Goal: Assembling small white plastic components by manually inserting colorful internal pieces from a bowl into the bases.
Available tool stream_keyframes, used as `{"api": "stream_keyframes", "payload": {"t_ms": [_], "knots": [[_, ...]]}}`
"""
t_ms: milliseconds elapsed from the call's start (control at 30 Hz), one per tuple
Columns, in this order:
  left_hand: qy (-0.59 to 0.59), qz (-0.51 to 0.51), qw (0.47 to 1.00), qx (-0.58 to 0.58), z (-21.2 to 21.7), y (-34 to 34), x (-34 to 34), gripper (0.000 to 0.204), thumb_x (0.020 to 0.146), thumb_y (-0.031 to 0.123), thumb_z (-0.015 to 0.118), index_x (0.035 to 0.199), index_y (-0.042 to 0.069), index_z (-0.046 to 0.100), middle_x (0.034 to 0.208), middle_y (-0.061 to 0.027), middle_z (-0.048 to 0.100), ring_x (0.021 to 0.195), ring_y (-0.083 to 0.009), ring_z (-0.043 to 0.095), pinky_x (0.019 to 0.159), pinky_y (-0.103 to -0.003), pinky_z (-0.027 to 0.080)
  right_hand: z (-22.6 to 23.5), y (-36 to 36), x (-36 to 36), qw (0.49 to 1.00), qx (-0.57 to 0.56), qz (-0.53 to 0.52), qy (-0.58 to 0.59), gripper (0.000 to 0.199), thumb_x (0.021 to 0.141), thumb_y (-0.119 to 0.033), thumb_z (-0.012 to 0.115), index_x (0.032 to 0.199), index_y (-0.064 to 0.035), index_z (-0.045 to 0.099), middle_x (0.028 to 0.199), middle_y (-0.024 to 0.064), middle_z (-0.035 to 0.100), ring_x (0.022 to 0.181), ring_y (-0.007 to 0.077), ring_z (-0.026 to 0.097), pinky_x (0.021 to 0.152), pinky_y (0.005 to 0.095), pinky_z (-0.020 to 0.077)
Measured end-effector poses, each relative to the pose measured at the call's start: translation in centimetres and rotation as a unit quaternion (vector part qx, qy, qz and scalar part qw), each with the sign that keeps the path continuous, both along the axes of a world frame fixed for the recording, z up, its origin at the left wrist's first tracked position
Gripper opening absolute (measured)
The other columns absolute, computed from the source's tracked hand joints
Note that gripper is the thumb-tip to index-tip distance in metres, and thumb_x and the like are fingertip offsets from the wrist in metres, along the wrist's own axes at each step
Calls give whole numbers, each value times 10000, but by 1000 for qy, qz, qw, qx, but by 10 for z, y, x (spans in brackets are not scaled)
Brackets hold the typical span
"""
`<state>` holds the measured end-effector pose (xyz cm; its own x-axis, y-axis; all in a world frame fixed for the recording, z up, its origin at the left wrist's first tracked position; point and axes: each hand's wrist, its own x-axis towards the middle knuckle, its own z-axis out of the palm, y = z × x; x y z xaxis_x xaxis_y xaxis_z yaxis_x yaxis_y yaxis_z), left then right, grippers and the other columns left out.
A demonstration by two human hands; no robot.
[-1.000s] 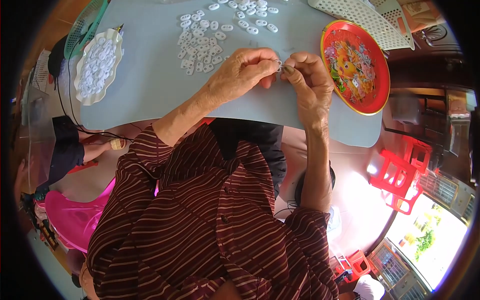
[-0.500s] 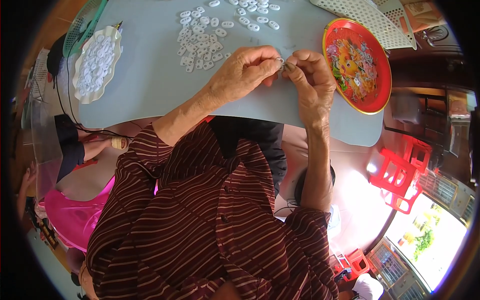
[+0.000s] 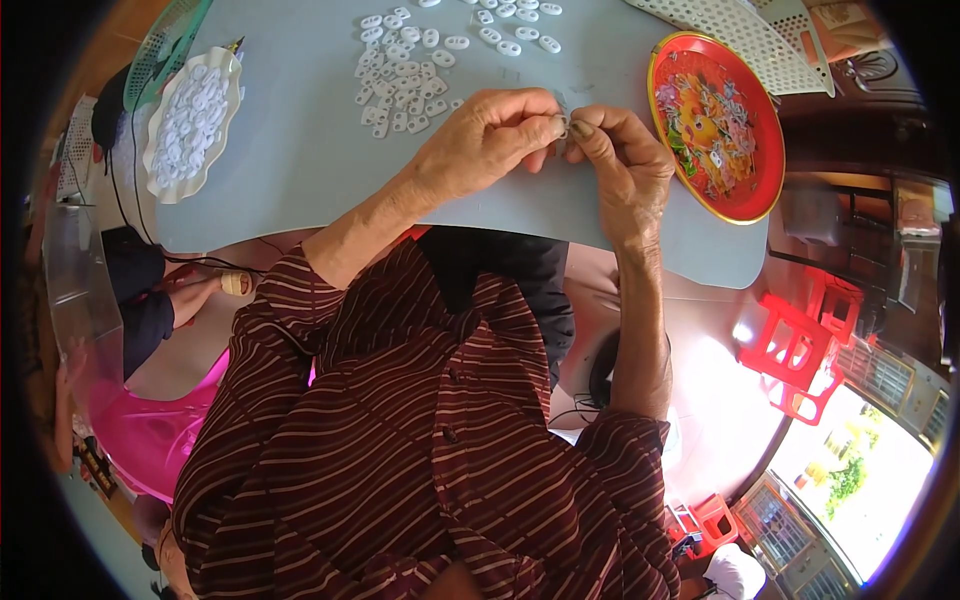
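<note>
My left hand [image 3: 500, 142] is closed in a pinch, thumb and forefinger gripping a small pale piece [image 3: 565, 126] that is mostly hidden by the fingertips. Just right of it, my right hand [image 3: 628, 165] pinches at the same spot, its thumb and forefinger almost touching the left ones; what lies in them is too small to make out. Both hands hover over the near part of the grey table [image 3: 300, 190]. Beyond the left hand lie many small white oval plastic pieces with two holes [image 3: 405, 85], loosely spread.
A red round tray [image 3: 768, 165] with a flower print holds small thin bits, right of my right hand. At the left stands a wavy-rimmed white dish [image 3: 232, 105] full of white pieces. Perforated baskets [image 3: 745, 45] edge the far right. Red stools [image 3: 790, 340] stand beyond the table.
My right hand has shifted slightly, its fingers curling differently around the pinch point. The left hand stays nearly still. At the left edge, another person's leg and arm have moved a little.
</note>
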<state>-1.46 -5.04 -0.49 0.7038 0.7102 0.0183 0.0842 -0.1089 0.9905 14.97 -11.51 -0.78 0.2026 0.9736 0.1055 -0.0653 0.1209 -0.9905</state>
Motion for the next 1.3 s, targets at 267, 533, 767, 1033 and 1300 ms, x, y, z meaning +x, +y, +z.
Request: {"api": "stream_keyframes", "payload": {"t_ms": [267, 533, 767, 1033, 1300], "knots": [[-65, -3, 996, -66, -3, -4, 4, 225, 919, 240, 547, 811, 53, 609, 585, 32, 535, 525, -29, 419, 477, -209, 338, -1, -4, -1, 1000, -2, -4, -7, 125, 880, -73, 631, 851, 48, 617, 709, 32, 600, 608, 69, 502, 562, 205, 412], [-20, 80, 983, 163, -8, -13, 9, 177, 892, 180, 546, 799, 38, 595, 583, 17, 536, 547, -34, 469, 494, -218, 377, 7, -3, -8, 997, -28, -37, -59, 146, 883, -97, 635, 838, 41, 620, 664, 21, 588, 573, 63, 486, 523, 203, 396], [-72, 18, 997, -23, -11, -4, 9, 192, 906, 209, 557, 831, 41, 613, 589, 23, 541, 546, -31, 461, 498, -211, 377, 0, 0, 1, 1000, -10, -7, 9, 144, 887, -110, 630, 838, 25, 633, 658, 21, 585, 586, 70, 498, 552, 213, 413], [-70, 52, 996, 6, -10, -5, 9, 212, 907, 240, 546, 827, 54, 609, 594, 26, 533, 549, -26, 449, 495, -211, 361, 5, -4, 2, 999, -17, 9, -26, 120, 885, -98, 627, 907, 15, 658, 729, 28, 630, 660, 72, 549, 617, 204, 446], [-29, 47, 998, 40, -3, -6, 7, 234, 908, 238, 511, 803, 42, 584, 567, 10, 493, 532, -61, 446, 489, -237, 360, -2, 0, 5, 999, -2, 24, -30, 77, 876, -56, 624, 927, -1, 644, 758, 20, 630, 698, 73, 574, 641, 198, 460]]}}
